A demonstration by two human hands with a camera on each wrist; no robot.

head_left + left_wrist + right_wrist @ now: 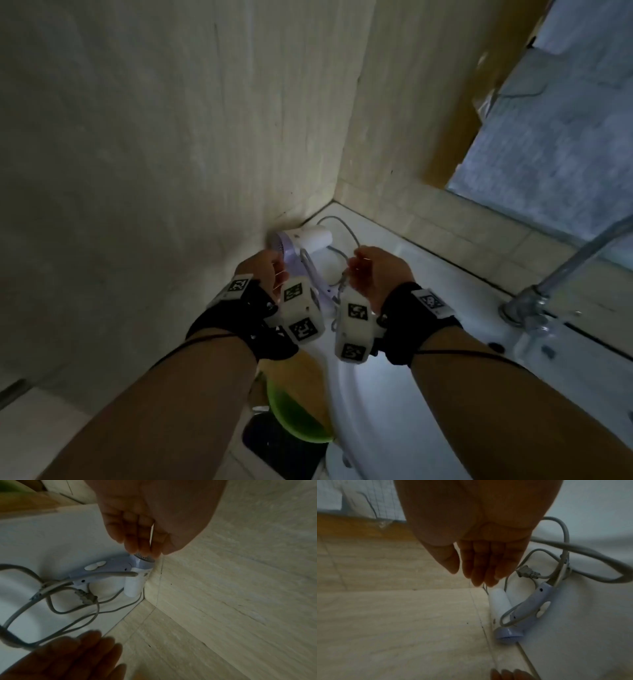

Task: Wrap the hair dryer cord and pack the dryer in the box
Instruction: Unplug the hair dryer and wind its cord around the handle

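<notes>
Both hands hover with relaxed, straight fingers, holding nothing. Left hand (154, 520) fingertips sit just above the hair dryer (120, 566); its cord (590, 550) lies looped beside the right hand (479, 534).

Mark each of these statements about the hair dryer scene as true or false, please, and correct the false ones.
1. The hair dryer lies on the white sink top, in the corner by the tiled wall. True.
2. The cord is already wound tightly round the handle. False: it lies in loose loops beside the dryer.
3. The left hand grips the dryer by its handle. False: its fingers are straight, with the tips near the rear grille.
4. The plug lies on the sink top near the end of the handle. True.
5. The dryer is packed in a box. False: no box is in view.
</notes>
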